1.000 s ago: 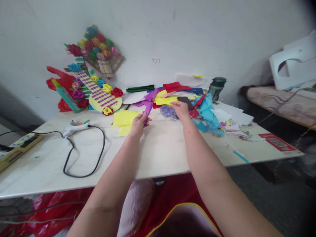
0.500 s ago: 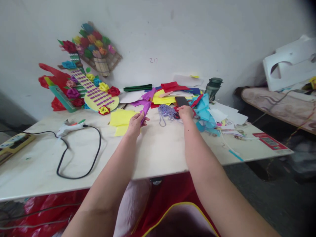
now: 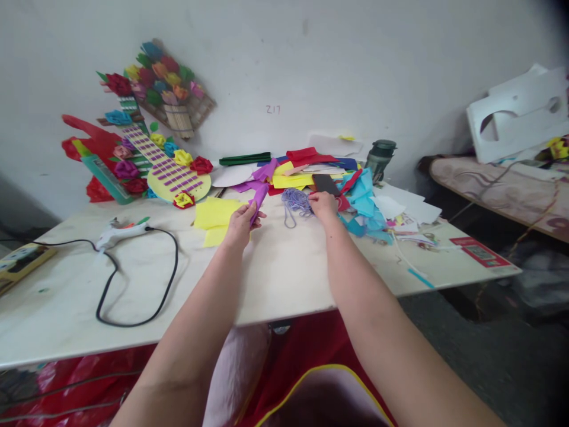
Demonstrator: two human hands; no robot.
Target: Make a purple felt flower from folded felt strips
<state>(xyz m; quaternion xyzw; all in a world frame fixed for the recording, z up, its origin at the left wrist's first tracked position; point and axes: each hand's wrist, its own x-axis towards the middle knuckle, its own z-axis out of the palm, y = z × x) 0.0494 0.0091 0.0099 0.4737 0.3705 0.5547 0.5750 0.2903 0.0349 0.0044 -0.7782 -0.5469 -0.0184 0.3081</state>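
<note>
Left hand (image 3: 241,226) grips folded purple paper (image 3: 259,203); right hand (image 3: 325,206), grip unclear, by tangled lilac yarn (image 3: 295,201); scuffed white tabletop (image 3: 284,273), pale wall (image 3: 377,71).

Table (image 3: 284,273) before me. Paper strip (image 3: 259,200) in my left hand (image 3: 243,224), paper sheets (image 3: 216,214) just left of it. Yarn (image 3: 295,201) between my hands, by the right hand (image 3: 323,205). Phone (image 3: 325,183) behind that hand, scraps (image 3: 362,201) to its right. Bottle (image 3: 379,160) behind scraps. Glue gun (image 3: 122,234) on table's left, power strip (image 3: 26,262) further left, craft guitar (image 3: 175,175) behind.

Bare tabletop (image 3: 284,273) between the forearms (image 3: 200,308) leaves free passage until purple yarn (image 3: 295,200) blocks the way.
</note>
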